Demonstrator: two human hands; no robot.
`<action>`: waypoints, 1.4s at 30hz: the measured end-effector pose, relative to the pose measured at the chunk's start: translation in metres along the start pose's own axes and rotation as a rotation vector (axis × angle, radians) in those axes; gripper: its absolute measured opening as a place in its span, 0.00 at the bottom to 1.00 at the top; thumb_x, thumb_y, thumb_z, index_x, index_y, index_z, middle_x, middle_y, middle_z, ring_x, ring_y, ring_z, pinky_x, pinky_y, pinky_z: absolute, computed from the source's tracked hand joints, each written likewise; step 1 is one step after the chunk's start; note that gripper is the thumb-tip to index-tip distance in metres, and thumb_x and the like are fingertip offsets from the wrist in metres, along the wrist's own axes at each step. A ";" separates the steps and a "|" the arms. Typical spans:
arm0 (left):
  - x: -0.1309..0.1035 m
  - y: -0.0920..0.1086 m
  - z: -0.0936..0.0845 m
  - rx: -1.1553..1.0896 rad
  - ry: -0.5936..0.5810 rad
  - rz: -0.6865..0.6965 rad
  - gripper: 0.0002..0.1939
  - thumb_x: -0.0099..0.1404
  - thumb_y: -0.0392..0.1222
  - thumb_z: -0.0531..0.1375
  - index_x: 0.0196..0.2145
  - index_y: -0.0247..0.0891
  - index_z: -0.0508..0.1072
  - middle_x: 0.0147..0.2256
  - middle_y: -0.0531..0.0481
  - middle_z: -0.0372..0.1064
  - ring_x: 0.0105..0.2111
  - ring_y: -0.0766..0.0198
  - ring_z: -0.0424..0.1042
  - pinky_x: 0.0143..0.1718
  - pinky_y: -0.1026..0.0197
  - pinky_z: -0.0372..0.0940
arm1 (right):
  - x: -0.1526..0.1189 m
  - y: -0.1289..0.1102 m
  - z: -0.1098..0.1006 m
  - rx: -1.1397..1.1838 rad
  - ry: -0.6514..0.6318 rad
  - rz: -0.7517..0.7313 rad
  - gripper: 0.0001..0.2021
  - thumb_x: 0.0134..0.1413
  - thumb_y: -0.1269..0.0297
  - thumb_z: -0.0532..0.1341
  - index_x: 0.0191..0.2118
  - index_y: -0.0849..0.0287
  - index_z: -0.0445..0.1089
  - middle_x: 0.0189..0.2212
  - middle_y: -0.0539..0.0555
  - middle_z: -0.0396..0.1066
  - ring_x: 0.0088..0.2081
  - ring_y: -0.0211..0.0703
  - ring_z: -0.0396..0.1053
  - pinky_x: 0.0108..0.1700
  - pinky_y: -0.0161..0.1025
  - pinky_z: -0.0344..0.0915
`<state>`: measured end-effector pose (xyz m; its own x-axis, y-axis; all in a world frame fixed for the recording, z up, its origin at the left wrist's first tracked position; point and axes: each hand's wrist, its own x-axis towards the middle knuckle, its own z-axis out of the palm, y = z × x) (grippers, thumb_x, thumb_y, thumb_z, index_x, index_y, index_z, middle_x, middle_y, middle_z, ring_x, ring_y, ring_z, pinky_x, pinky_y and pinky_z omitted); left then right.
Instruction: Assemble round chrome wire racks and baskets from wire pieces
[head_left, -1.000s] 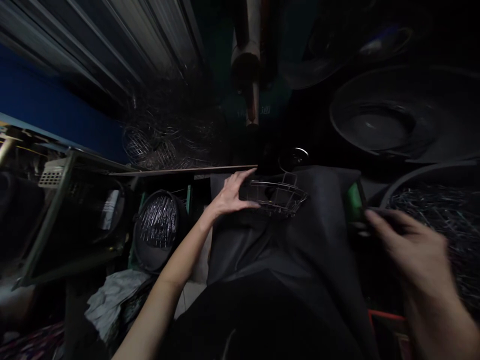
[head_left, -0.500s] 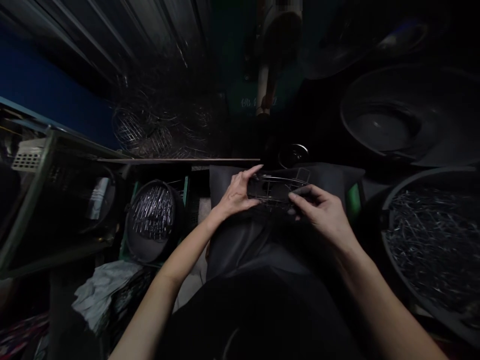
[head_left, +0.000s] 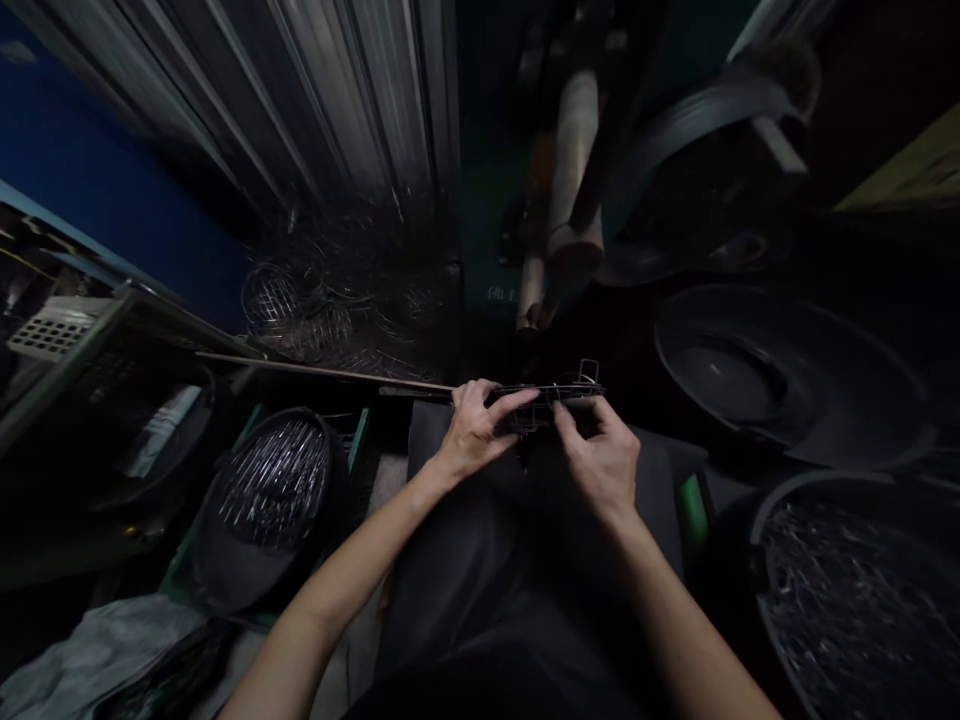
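Between my hands is a round wire rack (head_left: 534, 408), seen nearly edge-on, with a small square wire loop (head_left: 589, 372) standing up at its right end. My left hand (head_left: 476, 430) grips its left side, thumb and fingers bent around the wires. At the right side, my right hand (head_left: 600, 455) pinches the rack between thumb and fingers. The rack is just in front of the machine's vertical shaft (head_left: 532, 285), above the dark apron over my lap. Fine wires between my fingers are too dark to make out fully.
To the left, a dark bowl (head_left: 236, 570) holds many short metal rods. Wire racks (head_left: 300, 310) lie heaped behind a thin ledge (head_left: 330, 374). On the right stand a large shallow pan (head_left: 862, 410) and a tub (head_left: 757, 530) full of small wire pieces. A pale cloth (head_left: 97, 645) lies lower left.
My view has tilted up, showing more of the machine. Both hands have brought the rack forward to the shaft, and my right hand has moved closer to my left.
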<state>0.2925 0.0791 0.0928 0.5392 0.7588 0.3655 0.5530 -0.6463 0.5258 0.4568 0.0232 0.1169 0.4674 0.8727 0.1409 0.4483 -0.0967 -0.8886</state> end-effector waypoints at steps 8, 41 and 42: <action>0.022 -0.026 0.013 0.041 0.180 -0.032 0.24 0.56 0.41 0.65 0.52 0.48 0.72 0.43 0.47 0.64 0.44 0.57 0.64 0.48 0.54 0.57 | 0.035 0.004 0.025 -0.027 0.039 -0.172 0.12 0.54 0.53 0.60 0.30 0.57 0.68 0.26 0.50 0.71 0.27 0.39 0.67 0.32 0.36 0.64; 0.052 -0.054 0.029 0.151 0.282 0.098 0.22 0.59 0.43 0.64 0.51 0.49 0.73 0.42 0.46 0.64 0.44 0.58 0.63 0.48 0.54 0.56 | 0.057 0.004 0.033 -0.007 0.093 -0.239 0.12 0.55 0.53 0.58 0.32 0.58 0.68 0.25 0.51 0.69 0.25 0.38 0.65 0.30 0.37 0.63; 0.052 -0.054 0.029 0.152 0.291 0.111 0.21 0.59 0.43 0.63 0.51 0.49 0.73 0.42 0.46 0.64 0.44 0.58 0.63 0.48 0.54 0.56 | 0.057 0.004 0.033 -0.005 0.096 -0.245 0.12 0.56 0.53 0.59 0.32 0.58 0.68 0.25 0.51 0.69 0.25 0.38 0.65 0.30 0.36 0.63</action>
<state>0.3089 0.1514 0.0613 0.4095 0.6602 0.6297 0.6011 -0.7144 0.3581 0.4603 0.0887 0.1068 0.4145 0.8209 0.3929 0.5607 0.1097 -0.8207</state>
